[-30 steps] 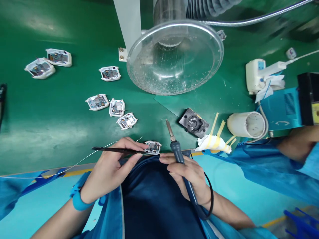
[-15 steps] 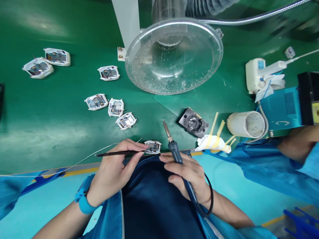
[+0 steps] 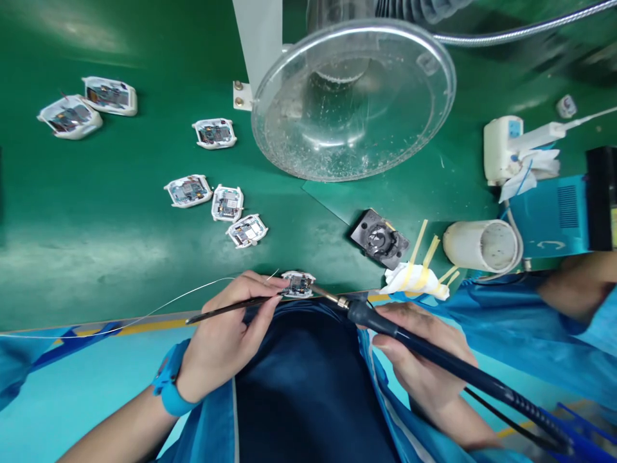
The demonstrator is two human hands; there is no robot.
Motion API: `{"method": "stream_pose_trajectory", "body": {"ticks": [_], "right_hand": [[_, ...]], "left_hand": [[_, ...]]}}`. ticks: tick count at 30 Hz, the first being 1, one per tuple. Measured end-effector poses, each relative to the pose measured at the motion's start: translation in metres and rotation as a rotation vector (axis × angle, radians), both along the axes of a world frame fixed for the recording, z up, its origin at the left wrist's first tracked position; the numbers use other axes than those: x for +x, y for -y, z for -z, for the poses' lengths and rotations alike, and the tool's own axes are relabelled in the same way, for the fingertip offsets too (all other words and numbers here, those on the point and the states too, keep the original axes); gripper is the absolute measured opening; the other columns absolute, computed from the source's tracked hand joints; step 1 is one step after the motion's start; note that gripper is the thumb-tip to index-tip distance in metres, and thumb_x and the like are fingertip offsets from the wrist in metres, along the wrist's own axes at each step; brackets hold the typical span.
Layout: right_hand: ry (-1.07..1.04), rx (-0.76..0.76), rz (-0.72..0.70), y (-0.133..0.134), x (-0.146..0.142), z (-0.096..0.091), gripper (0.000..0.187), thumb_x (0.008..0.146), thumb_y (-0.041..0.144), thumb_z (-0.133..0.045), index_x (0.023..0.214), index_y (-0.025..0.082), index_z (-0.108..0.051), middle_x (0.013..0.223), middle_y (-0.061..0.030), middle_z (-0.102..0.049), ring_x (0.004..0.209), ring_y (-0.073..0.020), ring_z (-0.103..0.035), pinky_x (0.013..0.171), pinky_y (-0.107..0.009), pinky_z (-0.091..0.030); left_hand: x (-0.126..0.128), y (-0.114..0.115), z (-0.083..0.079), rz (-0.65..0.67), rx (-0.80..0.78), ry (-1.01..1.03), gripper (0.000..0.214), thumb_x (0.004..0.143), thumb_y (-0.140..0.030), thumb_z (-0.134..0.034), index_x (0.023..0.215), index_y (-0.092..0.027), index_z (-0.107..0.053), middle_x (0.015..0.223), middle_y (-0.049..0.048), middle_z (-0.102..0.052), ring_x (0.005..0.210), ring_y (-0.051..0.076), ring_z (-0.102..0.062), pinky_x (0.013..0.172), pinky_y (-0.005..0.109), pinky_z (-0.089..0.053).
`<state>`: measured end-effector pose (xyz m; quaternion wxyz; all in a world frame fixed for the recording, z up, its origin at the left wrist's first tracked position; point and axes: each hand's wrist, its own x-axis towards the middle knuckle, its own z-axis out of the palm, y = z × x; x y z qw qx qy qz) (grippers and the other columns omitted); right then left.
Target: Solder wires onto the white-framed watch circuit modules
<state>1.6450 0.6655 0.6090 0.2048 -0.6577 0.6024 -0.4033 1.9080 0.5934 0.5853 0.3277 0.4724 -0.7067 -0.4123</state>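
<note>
My left hand (image 3: 226, 334) is closed on black tweezers (image 3: 226, 307) whose tips reach a small white-cased circuit board (image 3: 298, 283) at the near edge of the green mat (image 3: 120, 244). A thin solder wire (image 3: 144, 315) runs from that hand off to the left. My right hand (image 3: 419, 360) grips a blue-handled soldering iron (image 3: 434, 357), laid nearly flat, with its metal tip touching the right side of the same board.
Several more white-cased boards (image 3: 226, 204) lie on the mat to the left. A clear round fume hood (image 3: 354, 96) hangs above the middle. A black tip-cleaner holder (image 3: 380, 238), a white cup (image 3: 479, 245) and a blue station (image 3: 554, 218) stand right. Another person's arm (image 3: 578, 283) rests at far right.
My right hand swung the soldering iron from upright down to nearly flat and brought its tip onto the board. The left hand with the tweezers stayed at the board.
</note>
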Motion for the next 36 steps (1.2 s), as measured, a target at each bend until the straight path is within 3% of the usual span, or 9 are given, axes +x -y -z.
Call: {"method": "stream_pose_trajectory", "body": {"ticks": [5, 7, 12, 27, 32, 36], "right_hand": [[0.053, 0.058, 0.000, 0.008, 0.008, -0.011, 0.012, 0.093, 0.031, -0.076, 0.104, 0.027, -0.072, 0.084, 0.0018, -0.081, 0.071, -0.0182, -0.079, 0.066, -0.029, -0.066], [0.036, 0.084, -0.073, 0.014, 0.012, -0.016, 0.004, 0.096, 0.029, -0.072, 0.098, 0.027, -0.074, 0.082, 0.0013, -0.081, 0.070, -0.0183, -0.079, 0.066, -0.028, -0.066], [-0.045, 0.182, -0.226, 0.024, 0.013, -0.020, 0.013, 0.098, 0.033, -0.067, 0.094, 0.027, -0.078, 0.081, -0.0003, -0.082, 0.065, -0.0203, -0.079, 0.065, -0.030, -0.069], [-0.140, 0.121, -0.219, 0.024, 0.016, -0.015, 0.023, 0.103, 0.037, -0.062, 0.095, 0.022, -0.078, 0.082, -0.0020, -0.083, 0.070, -0.0196, -0.081, 0.068, -0.027, -0.069], [-0.096, 0.129, -0.206, 0.022, 0.018, -0.015, 0.015, 0.100, 0.034, -0.066, 0.098, 0.026, -0.078, 0.081, -0.0010, -0.082, 0.071, -0.0214, -0.081, 0.064, -0.030, -0.069], [0.039, 0.125, -0.077, 0.011, 0.015, -0.010, 0.010, 0.098, 0.034, -0.069, 0.098, 0.029, -0.077, 0.084, -0.0009, -0.082, 0.077, -0.0228, -0.081, 0.071, -0.034, -0.068]], "left_hand": [[-0.001, 0.001, -0.004, 0.007, -0.036, 0.030, 0.015, 0.096, -0.009, -0.063, 0.101, -0.023, -0.064, 0.103, 0.0013, -0.077, 0.102, 0.015, -0.076, 0.091, 0.027, -0.063], [-0.002, 0.002, -0.004, 0.006, -0.036, 0.034, 0.014, 0.095, -0.010, -0.062, 0.101, -0.023, -0.064, 0.103, 0.0014, -0.077, 0.102, 0.016, -0.076, 0.090, 0.027, -0.063], [-0.001, 0.002, -0.005, 0.019, -0.035, 0.036, 0.014, 0.096, -0.010, -0.062, 0.101, -0.023, -0.063, 0.103, 0.0020, -0.077, 0.103, 0.016, -0.076, 0.090, 0.029, -0.063], [0.000, 0.003, -0.004, 0.036, -0.040, 0.047, 0.016, 0.096, -0.009, -0.062, 0.103, -0.023, -0.063, 0.105, 0.0013, -0.076, 0.105, 0.015, -0.076, 0.093, 0.027, -0.063], [0.000, 0.003, -0.004, 0.026, -0.028, 0.032, 0.015, 0.096, -0.011, -0.062, 0.102, -0.024, -0.064, 0.103, 0.0013, -0.077, 0.103, 0.017, -0.076, 0.090, 0.030, -0.064], [-0.001, 0.002, -0.004, 0.033, -0.033, 0.037, 0.015, 0.097, -0.011, -0.062, 0.103, -0.024, -0.063, 0.105, 0.0016, -0.077, 0.104, 0.017, -0.076, 0.092, 0.029, -0.063]]}}
